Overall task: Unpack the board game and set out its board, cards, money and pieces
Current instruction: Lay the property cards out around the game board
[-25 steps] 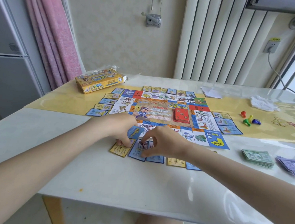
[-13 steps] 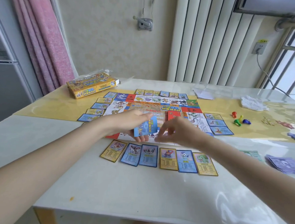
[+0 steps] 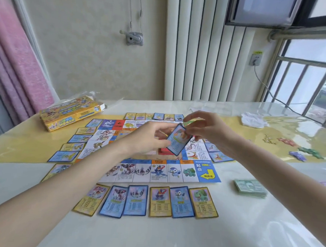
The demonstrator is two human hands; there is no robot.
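Head view: 2 hands (image 3: 150, 137) hold 1 card (image 3: 178, 140); 6 cards (image 3: 147, 201) lined below.

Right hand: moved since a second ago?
Yes. The right hand rose from the near card row to above the board centre, pinching a card.

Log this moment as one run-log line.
stage: laying cards | left hand: holds blue card | right hand: pinches same card | board: unfolded | near row: six cards

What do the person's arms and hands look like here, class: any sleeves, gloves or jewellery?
Both forearms are bare up to the frame edge, with no sleeves showing. The left hand and right hand wear no gloves, and no rings, watch or bracelets are visible. Fingernails look short and unpainted.
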